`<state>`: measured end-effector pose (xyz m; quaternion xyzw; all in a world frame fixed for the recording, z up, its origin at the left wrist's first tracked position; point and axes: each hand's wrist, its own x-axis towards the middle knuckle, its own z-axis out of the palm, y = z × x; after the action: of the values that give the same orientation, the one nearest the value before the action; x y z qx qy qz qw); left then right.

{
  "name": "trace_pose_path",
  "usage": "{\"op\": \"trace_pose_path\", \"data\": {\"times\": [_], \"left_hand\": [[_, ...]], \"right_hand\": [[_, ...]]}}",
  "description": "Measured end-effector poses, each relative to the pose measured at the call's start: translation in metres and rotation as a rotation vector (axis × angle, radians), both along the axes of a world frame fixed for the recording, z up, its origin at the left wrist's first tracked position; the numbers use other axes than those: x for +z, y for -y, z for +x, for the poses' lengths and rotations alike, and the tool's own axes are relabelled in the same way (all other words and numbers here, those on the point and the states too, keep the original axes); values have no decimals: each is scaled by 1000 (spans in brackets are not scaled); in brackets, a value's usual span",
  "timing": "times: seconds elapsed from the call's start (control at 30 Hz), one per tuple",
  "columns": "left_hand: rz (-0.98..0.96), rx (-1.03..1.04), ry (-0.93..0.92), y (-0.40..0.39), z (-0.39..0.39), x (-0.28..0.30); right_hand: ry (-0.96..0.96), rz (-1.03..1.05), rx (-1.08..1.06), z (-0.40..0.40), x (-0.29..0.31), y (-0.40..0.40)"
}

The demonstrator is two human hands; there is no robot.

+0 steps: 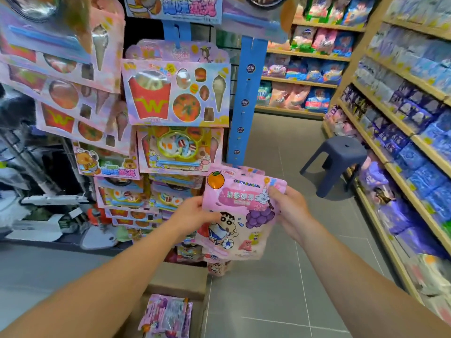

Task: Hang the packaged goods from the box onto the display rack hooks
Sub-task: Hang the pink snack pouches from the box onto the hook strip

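I hold a stack of pink candy packets (240, 211) with a cartoon boy, grapes and an orange printed on the front one. My left hand (195, 213) grips the stack's left edge, thumb on the front. My right hand (290, 211) pinches its upper right side. The stack is in front of the lower right part of the display rack (246, 98), a blue post hung with pink toy-food cards (177, 93). A cardboard box (175, 286) stands on the floor below, with more pink packets (167, 315) inside.
A dark blue plastic stool (338, 159) stands in the aisle to the right. Wooden shelves (400, 132) full of blue and purple packs line the right side, with more shelves at the back. Grey tiled floor runs between them. Toy guns and clutter fill the left.
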<state>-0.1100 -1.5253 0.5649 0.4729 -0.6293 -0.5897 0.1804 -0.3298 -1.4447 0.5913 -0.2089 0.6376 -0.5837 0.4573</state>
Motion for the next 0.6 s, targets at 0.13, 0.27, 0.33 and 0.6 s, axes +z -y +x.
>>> {"op": "trace_pose_path", "data": {"times": [0.13,0.27,0.33,0.6], "left_hand": [[-134,84,17,1,-15,-1],[-213,171,17,3,-37,-1],[-187,207,-10,4,-45,-5],[6,283,-107,11,-64,-17]], "right_hand": [[-278,44,43,-24,-1,25],[-733,44,102,-47,9,46],[-998,-13,155,-55,11,55],[-1539,-38,665,-54,30,88]]}}
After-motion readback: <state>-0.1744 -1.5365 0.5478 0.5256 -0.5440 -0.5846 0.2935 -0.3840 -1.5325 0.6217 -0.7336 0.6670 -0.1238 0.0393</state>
